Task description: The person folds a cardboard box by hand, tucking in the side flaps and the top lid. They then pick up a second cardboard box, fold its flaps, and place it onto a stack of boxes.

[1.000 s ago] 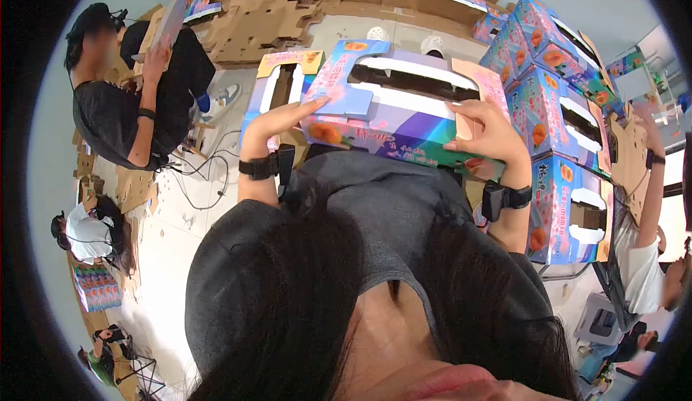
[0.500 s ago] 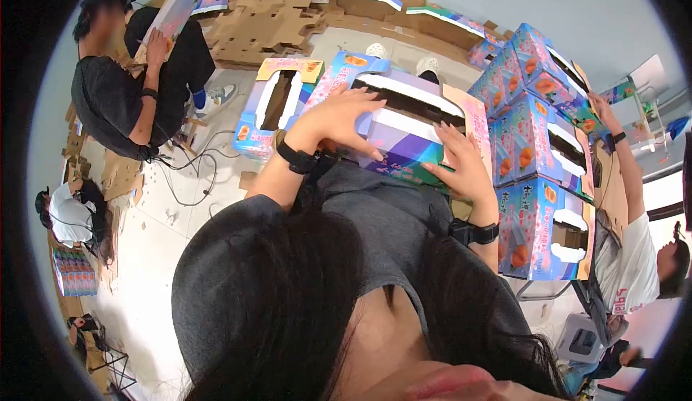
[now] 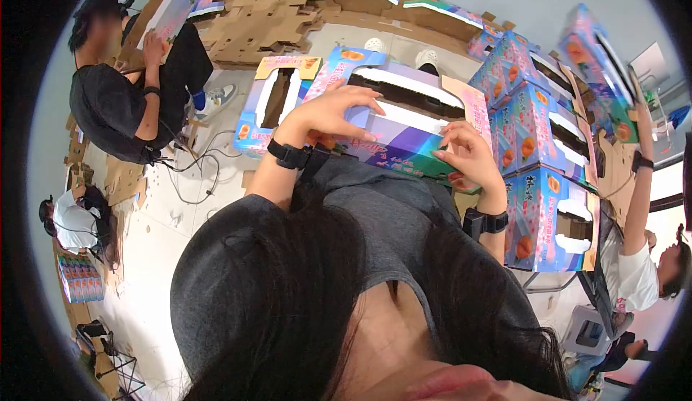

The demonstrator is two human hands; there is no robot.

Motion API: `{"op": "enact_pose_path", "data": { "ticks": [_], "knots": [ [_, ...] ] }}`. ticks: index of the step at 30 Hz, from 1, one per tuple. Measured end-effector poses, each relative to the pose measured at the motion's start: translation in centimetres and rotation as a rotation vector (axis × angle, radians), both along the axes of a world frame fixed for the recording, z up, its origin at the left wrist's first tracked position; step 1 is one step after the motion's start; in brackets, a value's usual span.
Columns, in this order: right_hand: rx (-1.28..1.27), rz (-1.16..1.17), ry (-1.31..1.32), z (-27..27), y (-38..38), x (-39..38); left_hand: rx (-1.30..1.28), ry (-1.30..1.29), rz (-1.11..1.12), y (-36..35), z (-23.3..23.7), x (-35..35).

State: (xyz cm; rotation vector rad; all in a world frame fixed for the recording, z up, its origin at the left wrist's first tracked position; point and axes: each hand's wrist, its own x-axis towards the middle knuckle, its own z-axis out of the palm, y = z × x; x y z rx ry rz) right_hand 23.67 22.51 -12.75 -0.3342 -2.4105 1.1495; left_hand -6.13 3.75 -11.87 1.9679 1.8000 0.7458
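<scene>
Near my waist, my left hand (image 3: 328,112) and right hand (image 3: 472,157) grasp the near edge of a pink-and-blue printed cardboard box (image 3: 396,148), probably light and crushable, best held by its corners.

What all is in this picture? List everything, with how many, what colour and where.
Carton in front of the chest: one, blue, purple and pink, under both hands
Carton beside it: one, blue and orange, left
Stacked cartons: several, pink and blue, right
Raised carton: one, same print, upper right, at a co-worker's hand
Distant cartons: several, pink and blue, far left
Flat cardboard: many pieces, brown, far floor
Cables: several, black, floor left
Shoes: two, white, beyond the front carton
Co-workers: at least three; black clothes, left; white tops, far left and right
Wristbands: two, black, on the wrists
Left hand, right hand: one each, bare, on the front carton
</scene>
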Motion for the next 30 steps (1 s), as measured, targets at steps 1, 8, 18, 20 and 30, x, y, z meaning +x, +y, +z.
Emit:
{"op": "enact_pose_path", "data": {
  "ticks": [1,8,18,20,30],
  "knots": [
    [-0.027,-0.003,0.008,0.0,0.0,0.0,0.040,-0.051,-0.031,0.0,-0.2,-0.2],
    [0.001,0.057,-0.029,0.7,0.0,0.4,0.086,-0.274,-0.094,-0.1,-0.5,-0.5],
    [-0.077,0.126,-0.063,0.7,0.8,0.8,0.027,-0.250,-0.136,-0.1,-0.5,-1.0],
    [-0.087,0.134,-0.063,0.8,0.8,0.9,0.036,-0.258,-0.137,-0.3,-0.4,-0.9],
    [0.286,-0.006,-0.149,3.0,-1.9,-0.3,0.059,-0.314,-0.119,0.0,-0.7,-0.7]
  ]
}}
